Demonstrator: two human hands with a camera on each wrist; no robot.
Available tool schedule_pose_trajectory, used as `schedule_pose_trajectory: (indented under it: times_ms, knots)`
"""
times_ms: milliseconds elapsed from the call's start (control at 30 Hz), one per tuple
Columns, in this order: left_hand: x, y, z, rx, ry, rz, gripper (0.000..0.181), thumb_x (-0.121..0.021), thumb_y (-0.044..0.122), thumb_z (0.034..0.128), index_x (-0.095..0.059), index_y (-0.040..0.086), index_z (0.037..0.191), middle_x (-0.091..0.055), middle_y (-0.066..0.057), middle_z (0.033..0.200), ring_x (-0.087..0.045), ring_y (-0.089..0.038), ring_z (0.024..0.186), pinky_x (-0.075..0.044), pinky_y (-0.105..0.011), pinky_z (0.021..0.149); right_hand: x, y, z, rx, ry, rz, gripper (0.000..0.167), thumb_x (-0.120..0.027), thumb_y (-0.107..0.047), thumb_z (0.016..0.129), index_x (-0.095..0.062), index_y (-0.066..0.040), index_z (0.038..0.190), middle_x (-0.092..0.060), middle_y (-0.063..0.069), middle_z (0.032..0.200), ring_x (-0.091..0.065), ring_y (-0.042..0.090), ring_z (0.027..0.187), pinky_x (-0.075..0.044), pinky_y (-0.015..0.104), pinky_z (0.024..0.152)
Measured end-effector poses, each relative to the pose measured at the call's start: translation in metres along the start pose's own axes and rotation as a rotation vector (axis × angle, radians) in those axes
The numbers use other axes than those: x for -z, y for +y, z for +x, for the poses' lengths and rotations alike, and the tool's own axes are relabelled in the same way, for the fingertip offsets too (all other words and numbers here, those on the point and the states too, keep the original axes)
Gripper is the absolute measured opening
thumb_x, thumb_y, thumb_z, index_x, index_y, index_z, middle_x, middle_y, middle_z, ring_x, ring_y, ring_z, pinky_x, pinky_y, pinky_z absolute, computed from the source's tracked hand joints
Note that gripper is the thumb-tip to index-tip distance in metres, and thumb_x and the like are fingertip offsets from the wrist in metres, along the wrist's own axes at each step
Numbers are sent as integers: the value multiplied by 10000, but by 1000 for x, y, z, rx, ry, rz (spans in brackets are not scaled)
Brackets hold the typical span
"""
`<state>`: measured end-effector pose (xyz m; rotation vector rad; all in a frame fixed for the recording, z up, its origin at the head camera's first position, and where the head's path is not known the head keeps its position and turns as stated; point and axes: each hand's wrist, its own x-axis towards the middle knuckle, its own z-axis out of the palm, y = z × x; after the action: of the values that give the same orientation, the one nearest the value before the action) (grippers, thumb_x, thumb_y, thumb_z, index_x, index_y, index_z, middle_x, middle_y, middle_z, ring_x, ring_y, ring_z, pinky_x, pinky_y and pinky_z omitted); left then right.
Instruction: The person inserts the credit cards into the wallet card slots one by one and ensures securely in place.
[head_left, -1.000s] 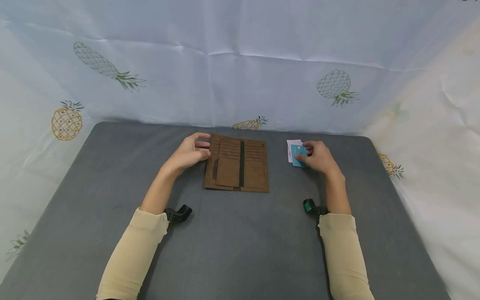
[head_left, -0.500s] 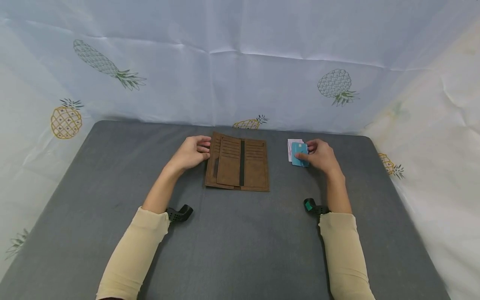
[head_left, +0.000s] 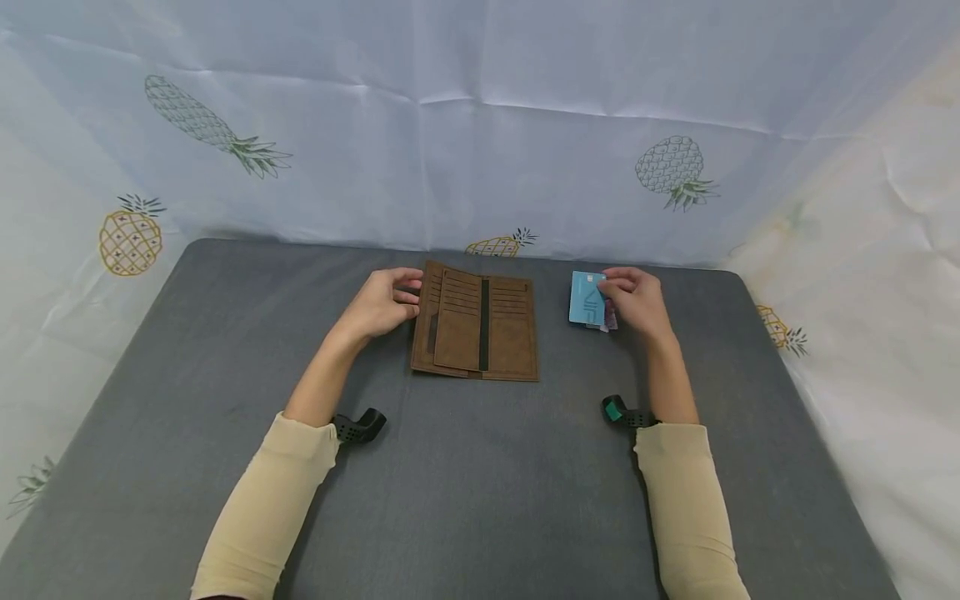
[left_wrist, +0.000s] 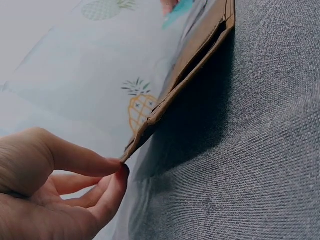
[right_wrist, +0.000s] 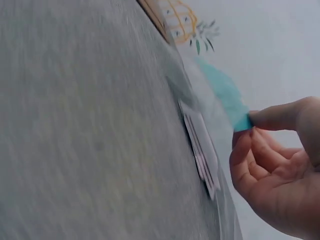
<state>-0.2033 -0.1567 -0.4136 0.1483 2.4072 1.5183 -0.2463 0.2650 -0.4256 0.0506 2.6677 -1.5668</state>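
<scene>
Grey cloth-covered bench [head_left: 480, 492], rounded far corners; white pineapple-print fabric sheet [head_left: 540, 75] close behind far edge. Brown leather bifold wallet [head_left: 510, 350] open nr far edge; L hand [head_left: 375, 306] pinches its raised L flap. R hand [head_left: 637, 302] pinches lt-blue rect. chip card [head_left: 585, 297] above thin pale-pink flat stack [right_wrist: 202, 147], R of wallet. Gap betw. wallet & stack; wide bench stretch on near side.

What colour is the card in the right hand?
Light blue; the card shows best in the head view.
</scene>
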Motion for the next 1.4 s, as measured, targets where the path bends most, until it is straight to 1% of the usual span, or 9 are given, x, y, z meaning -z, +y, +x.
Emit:
schedule_pose_trajectory:
  times_ms: [100,233,300,400,533,700,800,1000,1400]
  knots:
    - [0,1,0,-5,-3,1,646,-588,-98,1027,-414,-18,1644,-499,-275,1590,-602,-449,1370,-562,-527,1093,-11,-8,-1,4,2,75,420,-650,-214,1097,-628,23,1442,-707,-268,838,-639,35,802,-557,200,752]
    - [0,3,-2,-8,-2,8,651,-588,-88,1030,-404,-15,1650,-487,-280,1596,-594,-452,1374,-563,-521,1092,-29,-18,0,55,-5,107,394,-663,-211,1092,-646,1,1424,-739,-181,894,-664,93,832,-583,244,776]
    - [0,4,-3,-8,-4,9,651,-587,-82,1033,-400,-12,1653,-481,-280,1600,-589,-452,1379,-562,-521,1095,-38,-22,1,70,-7,103,378,-668,-206,1090,-654,-6,1410,-774,-97,939,-679,116,846,-597,282,800]
    - [0,4,-5,-10,-9,11,652,-587,-78,1035,-397,-9,1655,-480,-278,1601,-590,-452,1380,-561,-522,1097,-50,-29,4,81,-14,92,370,-672,-193,1087,-658,0,1403,-818,109,1068,-700,106,864,-623,349,856]
    - [0,4,-6,-4,-5,1,656,-587,-81,1035,-395,-5,1657,-480,-272,1601,-588,-450,1384,-555,-534,1105,-61,-37,9,91,-43,84,379,-664,-179,1091,-645,20,1413,-764,296,1254,-703,71,858,-625,455,940]
    - [-1,3,-4,-1,-7,-11,662,-590,-85,1030,-395,-4,1658,-483,-274,1598,-588,-456,1383,-549,-554,1114,-68,-43,12,92,-67,105,344,-639,-121,1096,-631,37,1402,-743,321,1289,-690,40,848,-618,517,961]
    - [-1,3,-3,3,-6,-21,666,-591,-90,1025,-398,-2,1657,-487,-270,1594,-594,-452,1375,-552,-547,1110,-72,-44,14,92,-78,124,322,-627,-88,1092,-635,43,1386,-741,330,1282,-702,34,825,-642,465,921]
    - [-1,5,-3,6,-2,-19,662,-589,-91,1023,-406,-1,1653,-492,-264,1586,-606,-436,1356,-569,-494,1075,-78,-43,15,85,-105,168,289,-623,-50,1077,-646,59,1344,-736,354,1257,-744,108,804,-660,328,826]
    - [-2,5,-1,2,8,-9,670,-591,-96,1017,-407,1,1653,-492,-268,1584,-612,-438,1341,-566,-503,1059,-85,-41,14,120,-150,159,294,-625,-8,1061,-628,79,1342,-742,377,1214,-769,150,773,-673,338,823]
